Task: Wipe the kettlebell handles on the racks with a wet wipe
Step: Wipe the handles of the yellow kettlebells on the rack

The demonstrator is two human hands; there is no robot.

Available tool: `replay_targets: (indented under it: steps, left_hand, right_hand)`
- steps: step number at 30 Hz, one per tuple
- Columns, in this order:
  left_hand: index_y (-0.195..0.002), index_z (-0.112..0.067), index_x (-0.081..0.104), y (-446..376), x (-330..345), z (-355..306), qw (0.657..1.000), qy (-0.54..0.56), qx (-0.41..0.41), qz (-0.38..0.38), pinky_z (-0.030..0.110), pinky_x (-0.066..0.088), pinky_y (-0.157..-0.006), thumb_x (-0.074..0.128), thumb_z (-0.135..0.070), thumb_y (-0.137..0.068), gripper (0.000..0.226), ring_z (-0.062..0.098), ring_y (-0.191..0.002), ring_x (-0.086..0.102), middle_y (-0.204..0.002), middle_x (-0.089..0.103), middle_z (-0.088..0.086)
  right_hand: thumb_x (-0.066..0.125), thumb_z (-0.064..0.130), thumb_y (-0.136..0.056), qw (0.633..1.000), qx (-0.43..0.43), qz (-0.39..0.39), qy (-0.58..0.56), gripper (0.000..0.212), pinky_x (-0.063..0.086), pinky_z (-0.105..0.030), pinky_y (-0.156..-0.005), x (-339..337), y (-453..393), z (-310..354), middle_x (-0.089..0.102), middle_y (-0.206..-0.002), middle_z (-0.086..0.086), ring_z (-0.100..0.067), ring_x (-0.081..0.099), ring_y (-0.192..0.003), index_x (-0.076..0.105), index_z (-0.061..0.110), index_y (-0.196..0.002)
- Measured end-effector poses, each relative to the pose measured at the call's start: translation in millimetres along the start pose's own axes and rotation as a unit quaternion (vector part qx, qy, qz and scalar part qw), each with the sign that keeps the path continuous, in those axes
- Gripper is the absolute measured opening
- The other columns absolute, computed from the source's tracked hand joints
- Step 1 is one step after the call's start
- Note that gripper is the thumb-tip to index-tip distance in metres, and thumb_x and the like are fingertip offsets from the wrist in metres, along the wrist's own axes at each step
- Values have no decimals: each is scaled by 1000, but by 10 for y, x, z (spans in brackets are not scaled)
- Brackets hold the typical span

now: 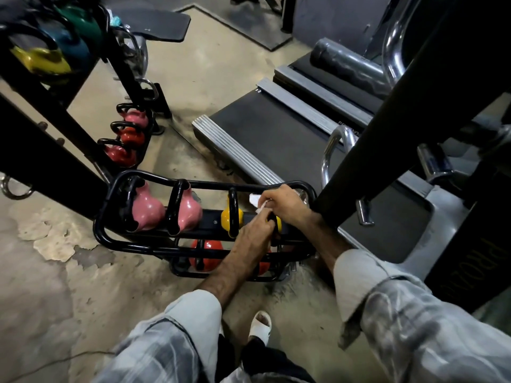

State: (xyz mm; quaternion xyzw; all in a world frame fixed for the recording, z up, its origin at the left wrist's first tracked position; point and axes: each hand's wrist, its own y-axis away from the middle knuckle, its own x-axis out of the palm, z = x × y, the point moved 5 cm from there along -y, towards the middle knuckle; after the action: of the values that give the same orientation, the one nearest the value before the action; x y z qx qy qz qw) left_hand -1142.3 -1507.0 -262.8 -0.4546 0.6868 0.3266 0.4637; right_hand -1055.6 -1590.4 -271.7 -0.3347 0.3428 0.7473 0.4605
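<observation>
A low black tube rack [110, 239] holds two pink kettlebells [148, 208] and two yellow ones [231, 217] on its upper tier, with orange ones [207, 254] below. My right hand [287, 207] pinches a white wet wipe [255, 201] at the black handle of the rightmost yellow kettlebell [278, 223]. My left hand [254, 233] grips that same handle from below and to the left. Both hands hide most of this kettlebell.
A taller black rack [55, 111] at left carries pink and red kettlebells [130, 134] low down and yellow, blue and green ones higher up. A black machine post [387, 128] and treadmill deck [265, 139] stand close on the right. My sandalled foot [261, 324] is on the worn concrete floor.
</observation>
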Motion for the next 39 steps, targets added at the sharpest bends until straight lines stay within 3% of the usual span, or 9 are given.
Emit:
replay_targets:
  steps: [6, 10, 15, 22, 25, 28, 33, 36, 39]
  left_hand:
    - [-110, -5, 57, -55, 0, -4, 1000, -3, 20, -1, 34, 52, -68, 65, -14, -82, 30, 27, -99, 57, -121, 47, 13]
    - [-132, -7, 34, -77, -47, 4, 990, 104, -82, 48, 45, 52, -78, 67, -19, -81, 61, 30, -97, 57, -114, 51, 12]
    - [-114, -7, 55, -65, -65, -23, 997, 32, -49, 46, 40, 51, -73, 60, -25, -88, 33, 29, -103, 56, -129, 41, 10]
    - [-117, -2, 52, -58, -102, -41, 1000, 13, -2, 14, 42, 53, -77, 58, -16, -86, 35, 29, -104, 54, -123, 44, 12]
    - [-100, -2, 56, -50, -116, -36, 1000, 4, 16, 14, 39, 49, -68, 54, -6, -84, 18, 30, -99, 55, -123, 44, 12]
    - [-106, -5, 55, -49, -100, -18, 999, 16, 27, 11, 31, 49, -71, 55, -7, -85, 21, 25, -101, 57, -130, 40, 8]
    - [-120, -7, 51, -28, -65, 9, 999, 43, 13, 21, 30, 47, -94, 59, -19, -90, 33, 23, -115, 55, -151, 26, 5]
    - [-121, -8, 51, -59, -70, 15, 998, 57, 3, 32, 33, 45, -99, 60, -21, -89, 36, 25, -120, 52, -152, 27, 5]
    - [-120, -7, 52, -97, -85, 6, 998, 58, 2, 37, 35, 44, -98, 60, -21, -89, 35, 26, -121, 51, -152, 28, 6]
  right_hand:
    - [58, 15, -87, 978, -29, 112, 171, 22, 47, -30, -69, -123, -227, 226, 56, -85, 5, -18, 60, -85, 71, 32, -92]
    - [58, 11, -85, 950, -30, 196, 241, 25, 55, -37, -79, -112, -410, 316, 59, -91, 3, -22, 63, -91, 67, 34, -79]
    - [59, 12, -77, 911, -83, 268, 303, 33, 57, -41, -76, -66, -465, 402, 54, -77, 12, -17, 60, -80, 59, 40, -59]
    - [63, 17, -86, 980, -4, 100, 170, 21, 47, -31, -87, -160, -310, 229, 69, -109, -9, -26, 63, -105, 72, 17, -106]
    - [63, 23, -87, 989, 134, -55, -15, 20, 46, -29, -77, -182, -30, 18, 73, -98, -13, -27, 65, -96, 76, 11, -96]
    - [62, 19, -86, 935, 247, -127, -222, 23, 41, -31, -63, 14, 267, -180, 66, -71, -14, -23, 59, -70, 70, 3, -72]
    - [35, -2, -93, 707, 401, -77, -577, 31, 40, -28, -52, 318, 311, -258, 53, -56, -8, -20, 49, -55, 50, 9, -68]
    - [25, 1, -94, 635, 415, -33, -650, 35, 51, -31, -80, 439, 241, -274, 65, -59, -15, -28, 61, -72, 57, 1, -79]
    - [28, 5, -93, 635, 417, -14, -651, 33, 45, -32, -100, 501, 197, -315, 65, -81, -16, -29, 59, -94, 60, 1, -86]
